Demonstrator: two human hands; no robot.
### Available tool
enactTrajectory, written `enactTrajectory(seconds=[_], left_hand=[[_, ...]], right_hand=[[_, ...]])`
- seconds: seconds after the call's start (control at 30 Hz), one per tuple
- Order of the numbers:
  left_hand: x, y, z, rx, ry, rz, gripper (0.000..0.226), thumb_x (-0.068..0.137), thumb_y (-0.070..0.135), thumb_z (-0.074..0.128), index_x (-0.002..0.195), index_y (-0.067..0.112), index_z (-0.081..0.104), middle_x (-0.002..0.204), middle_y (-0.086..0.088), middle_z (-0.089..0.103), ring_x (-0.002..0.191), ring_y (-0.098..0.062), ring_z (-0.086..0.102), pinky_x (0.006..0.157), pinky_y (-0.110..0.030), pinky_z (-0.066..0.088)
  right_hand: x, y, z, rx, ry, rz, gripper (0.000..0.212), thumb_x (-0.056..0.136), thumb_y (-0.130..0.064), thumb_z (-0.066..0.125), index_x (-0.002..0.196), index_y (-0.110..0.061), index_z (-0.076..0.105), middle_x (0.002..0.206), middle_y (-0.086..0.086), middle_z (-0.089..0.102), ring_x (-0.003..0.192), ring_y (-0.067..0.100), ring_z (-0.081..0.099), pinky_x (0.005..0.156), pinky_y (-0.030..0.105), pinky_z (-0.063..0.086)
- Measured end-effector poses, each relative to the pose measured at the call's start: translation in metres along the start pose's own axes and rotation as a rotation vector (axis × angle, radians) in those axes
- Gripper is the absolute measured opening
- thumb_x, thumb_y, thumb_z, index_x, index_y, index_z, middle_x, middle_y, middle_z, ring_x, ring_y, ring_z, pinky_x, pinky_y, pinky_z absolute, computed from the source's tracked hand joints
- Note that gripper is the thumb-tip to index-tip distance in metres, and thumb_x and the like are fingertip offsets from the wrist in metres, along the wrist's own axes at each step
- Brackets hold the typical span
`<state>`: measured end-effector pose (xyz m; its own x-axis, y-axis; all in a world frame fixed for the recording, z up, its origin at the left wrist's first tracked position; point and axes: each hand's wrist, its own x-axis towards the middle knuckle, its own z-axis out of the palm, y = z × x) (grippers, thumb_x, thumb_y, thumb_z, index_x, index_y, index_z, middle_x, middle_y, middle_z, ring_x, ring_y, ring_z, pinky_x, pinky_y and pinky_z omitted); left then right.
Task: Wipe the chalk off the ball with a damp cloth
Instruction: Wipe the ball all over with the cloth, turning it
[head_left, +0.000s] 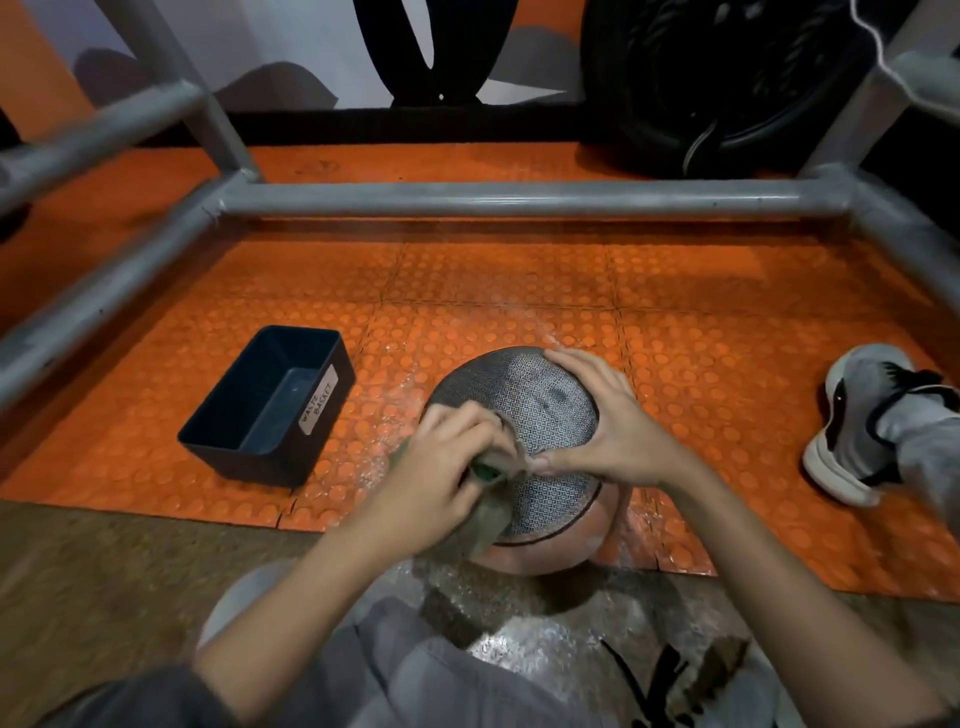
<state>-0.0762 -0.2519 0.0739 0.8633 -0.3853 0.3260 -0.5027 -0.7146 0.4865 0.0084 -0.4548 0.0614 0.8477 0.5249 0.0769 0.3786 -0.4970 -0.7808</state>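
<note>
The basketball (540, 415) sits on the orange studded floor mat (519, 291), just in front of the person's knees. The left hand (441, 467) grips a bunched damp cloth (491, 514) against the ball's left side, while the right hand (608, 421) lies spread over its top right.

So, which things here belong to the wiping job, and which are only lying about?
For the job: ball, cloth, left hand gripping the cloth, right hand on the ball.
Lying about: bin, shoe, metal frame.

Person wears grey trousers (405, 675), one grey-white sneaker (857, 410)
</note>
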Motion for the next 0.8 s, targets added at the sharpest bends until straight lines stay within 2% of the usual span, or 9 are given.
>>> enactTrajectory(seconds=[0.13, 0.23, 0.3, 0.37, 0.4, 0.47, 0.53, 0.7, 0.8], left_hand=[[0.013, -0.014, -0.004, -0.032, 0.082, -0.031, 0.024, 0.081, 0.016, 0.050, 0.097, 0.034, 0.052, 0.099, 0.015, 0.048, 0.093, -0.010, 0.041, 0.084, -0.009, 0.024], [0.051, -0.037, -0.011, -0.097, 0.133, -0.175, 0.013, 0.085, 0.025, 0.057, 0.093, 0.016, 0.061, 0.090, 0.011, 0.050, 0.092, -0.017, 0.047, 0.084, -0.025, 0.032], [0.071, -0.048, -0.014, -0.164, 0.128, -0.338, 0.016, 0.089, 0.019, 0.061, 0.098, 0.006, 0.065, 0.090, 0.003, 0.052, 0.095, -0.022, 0.052, 0.092, -0.036, 0.037], [0.076, -0.050, -0.010, -0.173, 0.168, -0.385, 0.013, 0.089, 0.012, 0.061, 0.100, 0.006, 0.066, 0.090, 0.002, 0.052, 0.097, -0.025, 0.054, 0.093, -0.041, 0.038], [0.073, -0.048, -0.008, -0.154, 0.190, -0.363, 0.012, 0.089, 0.011, 0.061, 0.100, 0.007, 0.066, 0.088, 0.006, 0.051, 0.096, -0.026, 0.054, 0.092, -0.039, 0.038], [0.055, -0.040, -0.002, -0.105, 0.219, -0.294, 0.010, 0.090, 0.012, 0.060, 0.098, 0.014, 0.065, 0.087, 0.016, 0.046, 0.093, -0.025, 0.051, 0.087, -0.023, 0.034], [0.026, -0.026, 0.004, -0.074, 0.263, -0.207, 0.012, 0.088, 0.017, 0.056, 0.096, 0.026, 0.058, 0.092, 0.018, 0.047, 0.094, -0.021, 0.049, 0.083, -0.010, 0.027], [-0.017, -0.005, 0.009, -0.066, 0.217, -0.055, 0.009, 0.089, 0.036, 0.046, 0.096, 0.033, 0.051, 0.099, 0.028, 0.039, 0.098, -0.005, 0.043, 0.087, -0.008, 0.023], [-0.003, -0.016, 0.006, -0.081, 0.274, -0.091, 0.013, 0.084, 0.026, 0.050, 0.094, 0.033, 0.054, 0.093, 0.025, 0.044, 0.099, -0.012, 0.047, 0.086, -0.008, 0.023]], right_hand=[[-0.001, -0.004, 0.003, -0.024, -0.040, -0.006, 0.106, 0.044, -0.073, 0.076, 0.133, -0.055, 0.021, 0.140, -0.028, 0.019, 0.132, -0.003, 0.011, 0.109, 0.038, 0.014], [-0.001, -0.005, 0.006, -0.044, -0.031, -0.015, 0.103, 0.041, -0.075, 0.069, 0.130, -0.060, 0.021, 0.141, -0.029, 0.018, 0.137, 0.003, 0.010, 0.110, 0.039, 0.012], [-0.001, -0.005, 0.007, -0.033, -0.010, -0.014, 0.103, 0.040, -0.075, 0.069, 0.131, -0.058, 0.023, 0.141, -0.028, 0.020, 0.136, 0.001, 0.011, 0.110, 0.036, 0.012], [-0.002, -0.004, 0.007, -0.016, 0.021, -0.005, 0.106, 0.041, -0.075, 0.069, 0.135, -0.053, 0.026, 0.143, -0.024, 0.022, 0.134, -0.001, 0.013, 0.109, 0.033, 0.013], [-0.003, -0.004, 0.007, -0.013, 0.027, -0.003, 0.108, 0.041, -0.075, 0.069, 0.136, -0.050, 0.027, 0.143, -0.022, 0.022, 0.133, -0.002, 0.013, 0.108, 0.033, 0.013], [-0.003, -0.002, 0.007, -0.012, 0.027, -0.003, 0.109, 0.041, -0.075, 0.069, 0.138, -0.048, 0.027, 0.143, -0.022, 0.022, 0.133, -0.002, 0.013, 0.108, 0.034, 0.014], [-0.003, -0.001, 0.006, -0.011, 0.021, -0.001, 0.109, 0.041, -0.075, 0.068, 0.137, -0.049, 0.025, 0.143, -0.022, 0.022, 0.134, -0.001, 0.014, 0.109, 0.036, 0.014], [-0.001, -0.004, 0.005, -0.023, 0.000, 0.004, 0.106, 0.043, -0.077, 0.066, 0.136, -0.052, 0.022, 0.147, -0.020, 0.020, 0.134, -0.001, 0.013, 0.111, 0.043, 0.015], [-0.002, -0.005, 0.006, -0.024, -0.008, -0.003, 0.105, 0.043, -0.077, 0.067, 0.135, -0.054, 0.022, 0.144, -0.025, 0.019, 0.134, -0.002, 0.011, 0.112, 0.044, 0.015]])
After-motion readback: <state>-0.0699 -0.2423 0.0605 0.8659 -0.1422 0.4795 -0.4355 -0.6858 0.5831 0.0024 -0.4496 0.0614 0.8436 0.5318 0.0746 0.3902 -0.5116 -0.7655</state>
